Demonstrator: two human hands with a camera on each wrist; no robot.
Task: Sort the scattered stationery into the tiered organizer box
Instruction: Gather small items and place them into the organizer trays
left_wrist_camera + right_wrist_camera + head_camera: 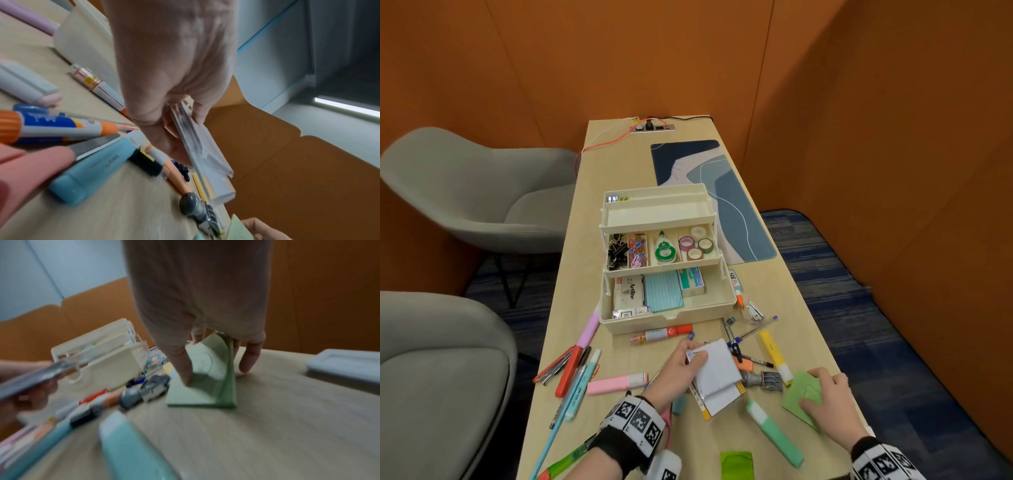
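Left hand (677, 366) holds packet (717, 377); right hand (825, 394) perhaps lifts pad (796, 397).

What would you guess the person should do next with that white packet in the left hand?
Probably carry the white packet, gripped by the left hand, into the organizer box: its bottom tier already holds flat paper goods, with free room at the right.

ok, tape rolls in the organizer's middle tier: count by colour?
white tape roll: 1
purple tape roll: 1
green tape roll: 1
pink tape roll: 1
Total: 4
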